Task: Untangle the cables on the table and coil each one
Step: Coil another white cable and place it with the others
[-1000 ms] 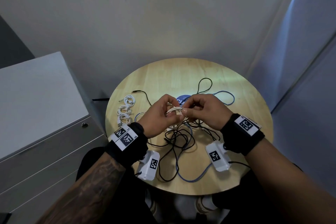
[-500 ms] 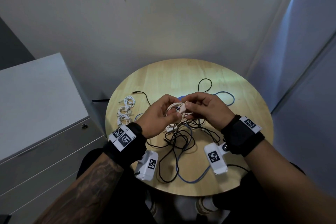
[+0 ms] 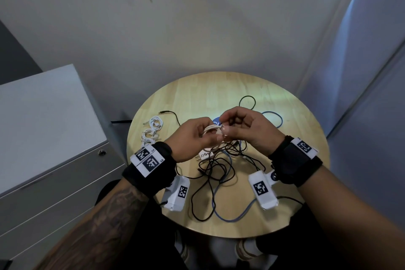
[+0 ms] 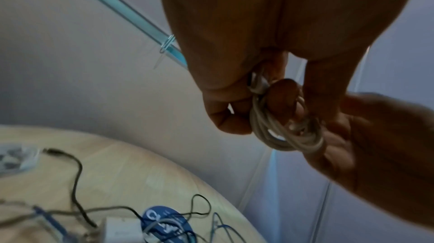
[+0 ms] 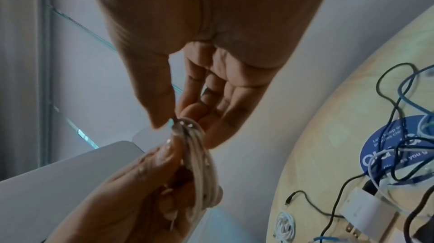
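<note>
A small white cable coil (image 3: pixel 211 132) is gripped upright in the left hand (image 3: pixel 192 138), its top pinched by the right hand (image 3: pixel 245 129) just beside.

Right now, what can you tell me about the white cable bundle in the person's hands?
The white cable coil is a thin, off-white cord wound into several small loops. It is held above the round wooden table. The left hand grips the loops and the right hand pinches the coil's top.
</note>
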### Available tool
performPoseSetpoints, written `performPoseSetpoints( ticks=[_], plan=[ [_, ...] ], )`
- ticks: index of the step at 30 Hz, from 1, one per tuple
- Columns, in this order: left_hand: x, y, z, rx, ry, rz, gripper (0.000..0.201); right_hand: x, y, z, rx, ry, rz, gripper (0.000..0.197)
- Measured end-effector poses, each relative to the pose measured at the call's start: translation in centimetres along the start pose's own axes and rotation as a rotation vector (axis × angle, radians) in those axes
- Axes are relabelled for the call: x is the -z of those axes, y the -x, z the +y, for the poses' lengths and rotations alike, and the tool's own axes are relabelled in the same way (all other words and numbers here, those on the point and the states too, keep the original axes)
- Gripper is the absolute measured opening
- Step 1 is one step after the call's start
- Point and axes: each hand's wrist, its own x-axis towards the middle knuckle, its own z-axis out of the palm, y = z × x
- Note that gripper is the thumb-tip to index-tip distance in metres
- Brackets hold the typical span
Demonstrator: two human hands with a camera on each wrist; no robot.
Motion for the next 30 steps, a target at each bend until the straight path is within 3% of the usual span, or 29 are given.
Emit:
performPoseSetpoints(
  ticks=[6,13,18,24,27,30],
  plan=[
    [0.2,0.2,0.3,0.004,-0.006,-0.028,0.010,0.2,-0.2,0.1,0.031,0.314,0.016,0.009],
    [0.7,0.2,0.7,0.007,-0.008,-0.108,0.011,1.2,0.0,-0.3,0.008,0.367,-0.079,0.010],
    [1.1,-0.3,1.0,0.063,-0.065,-0.188,0.029,1.7,-0.3,-0.7,0.007,0.382,-0.077,0.003],
    [0.9,-0.5,1.1,0.070,-0.305,-0.284,0.015,0.0,0.1,0.2,-0.038,0.339,-0.107,0.013],
    [0.3,-0.7,0.9,0.066,-0.468,-0.284,0.020,-0.5,0.0,0.8,-0.037,0.467,-0.098,0.026],
    [-0.2,-0.9,1.0,0.050,-0.570,-0.258,0.022,-0.6,-0.5,0.9,-0.002,0.614,-0.058,0.022]
  ],
)
